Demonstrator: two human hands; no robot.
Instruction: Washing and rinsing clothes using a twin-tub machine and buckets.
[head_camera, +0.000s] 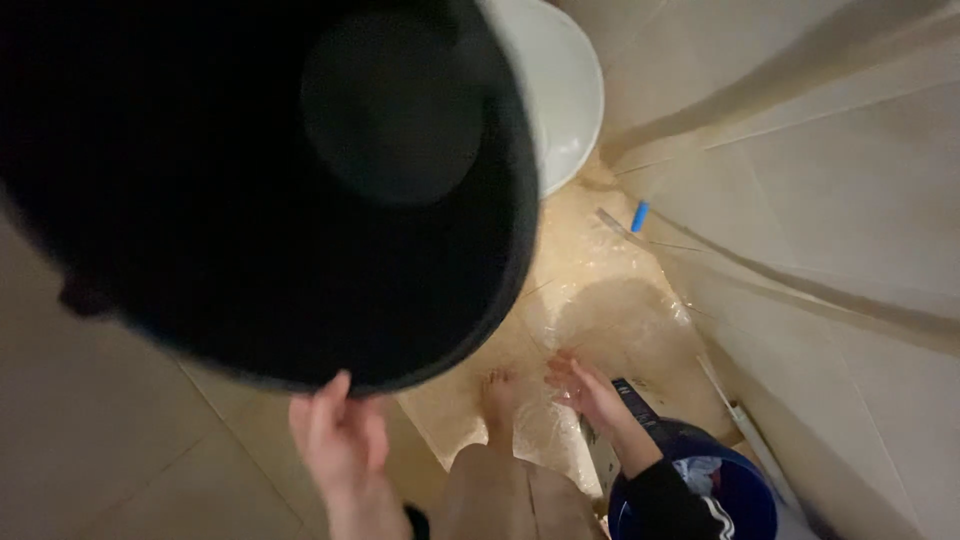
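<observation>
Black plastic bucket (250, 190) is tipped up, its mouth toward us, filling the view above the wet floor (600, 300). Our left hand (340, 440) curls shut on its lower rim, fingers over the edge; inside we see only dark, contents unclear. Our right hand (585, 390) hangs open and empty, fingers spread, right of the bucket over the wet tiles. For a good pour we judge the rim grip wants 2 hands, tilt slow. A blue pail (700, 490), below-right of the bucket, holds something pale. White toilet bowl (565, 90) sits just right of the bucket.
</observation>
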